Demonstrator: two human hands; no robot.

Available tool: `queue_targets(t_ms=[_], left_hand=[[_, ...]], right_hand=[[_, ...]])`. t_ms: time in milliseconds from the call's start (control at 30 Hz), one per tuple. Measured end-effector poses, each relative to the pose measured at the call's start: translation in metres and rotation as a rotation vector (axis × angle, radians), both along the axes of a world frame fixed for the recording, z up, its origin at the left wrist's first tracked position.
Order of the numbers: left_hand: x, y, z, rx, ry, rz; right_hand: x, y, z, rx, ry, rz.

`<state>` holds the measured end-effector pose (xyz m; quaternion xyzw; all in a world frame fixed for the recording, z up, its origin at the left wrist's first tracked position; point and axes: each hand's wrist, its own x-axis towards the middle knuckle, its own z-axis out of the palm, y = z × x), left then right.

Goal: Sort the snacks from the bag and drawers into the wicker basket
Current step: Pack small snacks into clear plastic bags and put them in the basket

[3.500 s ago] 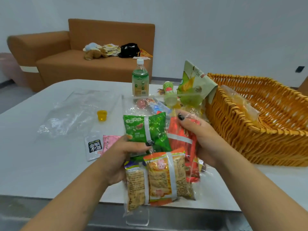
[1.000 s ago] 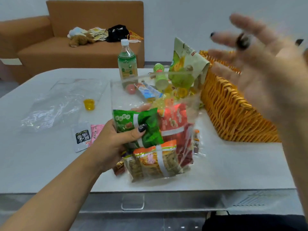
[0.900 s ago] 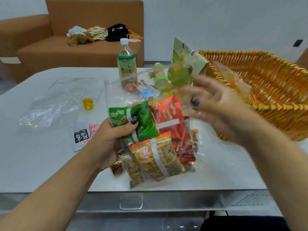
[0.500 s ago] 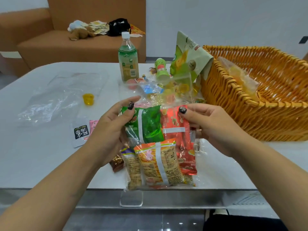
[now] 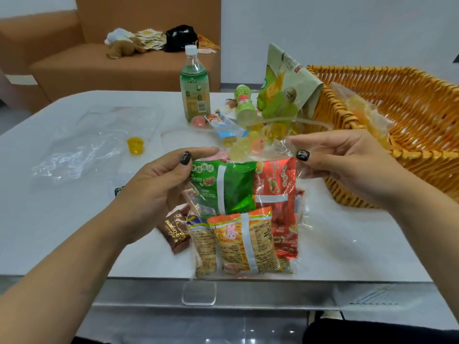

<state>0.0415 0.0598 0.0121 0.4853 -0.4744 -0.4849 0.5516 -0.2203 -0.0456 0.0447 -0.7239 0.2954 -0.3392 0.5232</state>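
Since half a second ago both hands have drawn apart and lifted the bag mouth wider; the right hand [image 5: 347,165], which was waving free in the air a second back, is now on the plastic. The left hand [image 5: 159,184] pinches the left top edge of the clear bag [image 5: 301,217] between thumb and forefinger; the right hand pinches the right top edge the same way, other fingers loosely curled. The bag hangs between the two grips, its bottom at the near table [image 5: 347,249] edge.

Below and between the pinches, inside the bag: green packet [image 5: 223,187], red packet [image 5: 278,194], orange packet [image 5: 246,242], and a purple-topped packet [image 5: 202,244] to its left. A brown sachet [image 5: 175,229] lies on the table under the left hand.

The wicker basket [image 5: 397,160] sits just right of the right-hand grip and holds only one clear pouch of yellow pieces [image 5: 365,112], as far as can be seen. Beyond the grips lie loose jelly cups, a bottle [image 5: 195,85], a small green tube [image 5: 244,103] and a large green pouch [image 5: 285,80] leaning on the basket.

Judgement: early stage. Bag only being opened, nothing taken out of it yet; nearly all snacks remain outside the basket. No drawer contents visible.
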Motion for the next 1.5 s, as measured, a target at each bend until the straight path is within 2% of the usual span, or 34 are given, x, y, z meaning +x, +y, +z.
queue_targets(t_ms=[333, 467, 667, 767, 900, 1000, 1067, 1200, 1267, 1500], left_hand=[[0.019, 0.006, 0.012, -0.164, -0.307, -0.091], [0.020, 0.009, 0.011, -0.199, -0.359, -0.025], [0.016, 0.013, 0.015, -0.256, -0.354, 0.031], [0.020, 0.013, 0.019, -0.287, -0.364, 0.023], [0.026, 0.010, 0.017, -0.334, -0.471, 0.048], [0.029, 0.009, 0.017, -0.404, -0.682, 0.142], [0.030, 0.011, 0.020, -0.432, -0.734, 0.177], [0.026, 0.019, 0.023, -0.367, -0.558, 0.183], [0.022, 0.023, 0.024, -0.293, -0.439, 0.157], [0.004, 0.029, 0.028, -0.007, -0.116, 0.194]], right_hand=[[0.004, 0.000, -0.006, 0.068, -0.049, 0.031], [0.005, 0.004, -0.004, -0.051, -0.002, 0.003], [0.013, 0.011, 0.001, -0.264, -0.035, -0.079], [0.011, 0.011, 0.003, -0.281, -0.042, -0.116], [0.013, 0.015, 0.005, -0.143, -0.097, -0.081], [0.016, 0.019, 0.004, 0.043, -0.159, -0.050], [0.019, 0.022, 0.004, 0.129, -0.218, -0.044], [0.024, 0.028, 0.000, 0.304, -0.382, -0.055], [0.025, 0.029, -0.002, 0.320, -0.416, -0.065], [0.022, 0.030, 0.002, 0.106, -0.301, -0.196]])
